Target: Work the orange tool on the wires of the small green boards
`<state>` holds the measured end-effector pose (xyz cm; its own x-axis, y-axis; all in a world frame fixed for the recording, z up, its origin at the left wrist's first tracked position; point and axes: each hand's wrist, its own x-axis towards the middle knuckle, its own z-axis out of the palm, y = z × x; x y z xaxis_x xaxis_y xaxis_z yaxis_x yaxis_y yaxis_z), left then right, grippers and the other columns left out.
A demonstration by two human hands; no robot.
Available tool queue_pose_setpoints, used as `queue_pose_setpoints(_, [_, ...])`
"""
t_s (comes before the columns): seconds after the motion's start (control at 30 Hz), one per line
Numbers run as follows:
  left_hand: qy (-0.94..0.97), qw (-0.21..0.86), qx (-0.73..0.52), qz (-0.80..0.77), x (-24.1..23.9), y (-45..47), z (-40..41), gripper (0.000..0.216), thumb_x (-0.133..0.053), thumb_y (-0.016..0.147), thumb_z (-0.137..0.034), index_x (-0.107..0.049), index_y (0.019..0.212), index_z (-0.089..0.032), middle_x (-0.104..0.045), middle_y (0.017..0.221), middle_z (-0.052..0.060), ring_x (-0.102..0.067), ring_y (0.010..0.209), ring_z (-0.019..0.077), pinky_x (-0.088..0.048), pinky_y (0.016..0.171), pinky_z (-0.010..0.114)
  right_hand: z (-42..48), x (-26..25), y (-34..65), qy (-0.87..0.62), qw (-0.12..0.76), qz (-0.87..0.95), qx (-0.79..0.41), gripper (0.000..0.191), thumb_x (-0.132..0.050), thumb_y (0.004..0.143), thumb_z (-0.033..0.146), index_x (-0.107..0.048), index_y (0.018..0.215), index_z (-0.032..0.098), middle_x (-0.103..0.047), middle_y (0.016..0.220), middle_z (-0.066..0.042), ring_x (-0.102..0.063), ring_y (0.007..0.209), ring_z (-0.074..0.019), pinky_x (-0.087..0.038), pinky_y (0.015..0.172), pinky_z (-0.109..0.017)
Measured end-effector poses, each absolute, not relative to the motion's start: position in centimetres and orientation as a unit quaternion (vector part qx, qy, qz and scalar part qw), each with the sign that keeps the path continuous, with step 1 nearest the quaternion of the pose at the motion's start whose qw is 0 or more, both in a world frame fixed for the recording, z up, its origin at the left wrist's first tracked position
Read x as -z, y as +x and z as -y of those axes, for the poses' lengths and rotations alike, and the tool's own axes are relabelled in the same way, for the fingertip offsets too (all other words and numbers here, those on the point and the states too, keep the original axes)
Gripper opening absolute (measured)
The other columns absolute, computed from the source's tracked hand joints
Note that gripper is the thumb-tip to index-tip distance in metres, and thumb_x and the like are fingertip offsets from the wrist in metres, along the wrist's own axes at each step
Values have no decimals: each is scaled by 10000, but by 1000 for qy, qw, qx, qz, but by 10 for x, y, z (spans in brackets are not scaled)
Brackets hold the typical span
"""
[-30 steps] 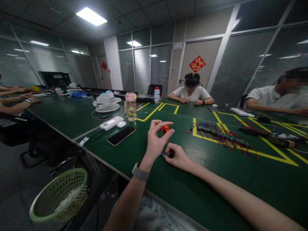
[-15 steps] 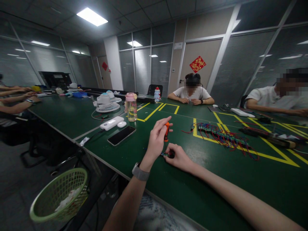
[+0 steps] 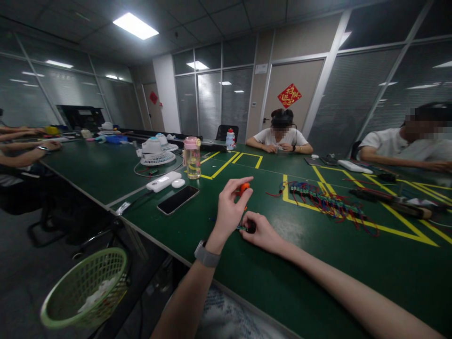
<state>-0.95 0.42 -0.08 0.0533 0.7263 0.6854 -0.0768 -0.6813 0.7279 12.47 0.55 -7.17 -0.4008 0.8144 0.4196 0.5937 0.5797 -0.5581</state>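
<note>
My left hand, with a grey watch on its wrist, pinches the orange handle of a small screwdriver between thumb and fingers and holds it upright. Its tip points down at a small dark part that my right hand pins on the green table. A bundle of red and blue wires with green boards lies to the right, beyond my hands, inside a yellow taped box.
A black phone, a white remote, a pink-capped bottle and a small fan sit to the left. A green basket stands by the floor. People sit across the table, at the right, and their arms rest at the far left.
My left hand's fingers have turned the orange handle, which shifts between them. My right hand stays on the small part.
</note>
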Motion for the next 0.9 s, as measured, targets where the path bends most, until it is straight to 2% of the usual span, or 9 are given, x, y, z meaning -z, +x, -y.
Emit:
queue_pose_setpoints(0.1, [658, 235, -655, -287, 0, -11, -3, 217, -594, 820, -261, -669, 1020, -221, -532, 1059, 60, -542, 997, 158, -446, 896, 278, -6, 71, 124, -430, 339, 819, -168, 117, -596, 670, 126, -520, 735, 184, -510, 660, 30, -480, 630, -121, -375, 615, -246])
queue_pose_setpoints(0.2, [659, 304, -643, -244, 0, -11, -3, 303, -445, 905, -284, -594, 1165, -241, -524, 1171, 75, -559, 1023, 162, -484, 861, 286, -8, 72, 125, -431, 344, 815, -176, 97, -600, 679, 131, -546, 743, 180, -524, 684, 22, -485, 640, -121, -382, 622, -247])
queue_pose_setpoints(0.27, [657, 342, -635, -219, 1, -10, -3, 326, -427, 912, -294, -561, 1203, -234, -550, 1148, 79, -587, 958, 157, -519, 780, 275, -9, 72, 125, -431, 348, 813, -180, 85, -602, 685, 133, -560, 744, 178, -534, 701, 16, -488, 644, -122, -388, 625, -250])
queue_pose_setpoints(0.43, [649, 238, -665, -283, 1, -11, -4, 207, -580, 832, -279, -671, 1008, -217, -527, 1061, 60, -556, 964, 151, -483, 846, 262, -9, 72, 127, -436, 352, 807, -186, 73, -599, 721, 153, -603, 792, 169, -548, 728, -2, -497, 655, -129, -399, 619, -257])
queue_pose_setpoints(0.53, [652, 290, -654, -253, 1, -10, -4, 294, -451, 904, -287, -603, 1152, -244, -504, 1183, 71, -559, 1018, 156, -499, 845, 273, -10, 73, 127, -435, 354, 807, -186, 76, -602, 732, 160, -613, 807, 166, -551, 739, -6, -501, 661, -129, -402, 617, -255])
queue_pose_setpoints(0.63, [648, 343, -644, -221, 3, -9, -5, 339, -443, 908, -290, -528, 1232, -240, -548, 1150, 74, -594, 946, 153, -535, 756, 268, -11, 73, 127, -432, 354, 808, -185, 60, -607, 731, 156, -610, 791, 161, -550, 739, -7, -503, 663, -129, -401, 619, -255])
queue_pose_setpoints(0.7, [650, 298, -653, -247, 4, -8, -5, 287, -529, 866, -284, -593, 1140, -226, -561, 1065, 61, -587, 905, 146, -528, 744, 258, -11, 74, 127, -433, 352, 809, -185, 53, -606, 727, 147, -610, 779, 156, -550, 737, -11, -504, 662, -130, -400, 620, -257])
queue_pose_setpoints(0.8, [653, 197, -665, -302, 4, -10, -6, 210, -585, 832, -276, -660, 1022, -228, -522, 1049, 50, -551, 946, 146, -489, 836, 270, -11, 74, 127, -437, 346, 811, -178, 69, -602, 728, 141, -614, 794, 156, -550, 740, -15, -501, 666, -135, -398, 626, -261])
queue_pose_setpoints(0.9, [660, 232, -658, -278, 4, -10, -6, 299, -457, 903, -272, -579, 1176, -253, -513, 1147, 63, -554, 992, 145, -495, 842, 273, -11, 74, 127, -436, 343, 815, -169, 79, -603, 732, 153, -614, 810, 162, -551, 752, -16, -497, 673, -137, -400, 638, -266])
